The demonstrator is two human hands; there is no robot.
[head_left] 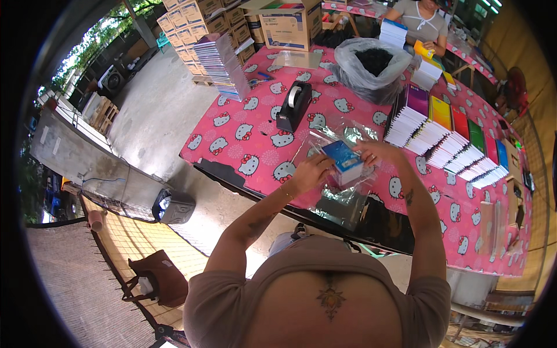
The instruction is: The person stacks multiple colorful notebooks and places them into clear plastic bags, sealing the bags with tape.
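A small stack of blue-covered notebooks lies before me at the table's near edge, amid clear plastic bags. My left hand grips the stack's left side, fingers bent against its edge. At the far right corner, my right hand has its fingers closed on the stack. Whether the notebooks sit inside a bag or on top of it, I cannot tell. A black tape dispenser with a roll of clear tape stands just beyond my left hand.
To the right, stacks of notebooks in several cover colours form a row. A large plastic bag stands farther back, near a co-worker handling yellow-covered notebooks. A tall notebook pile and cardboard boxes occupy the far left side.
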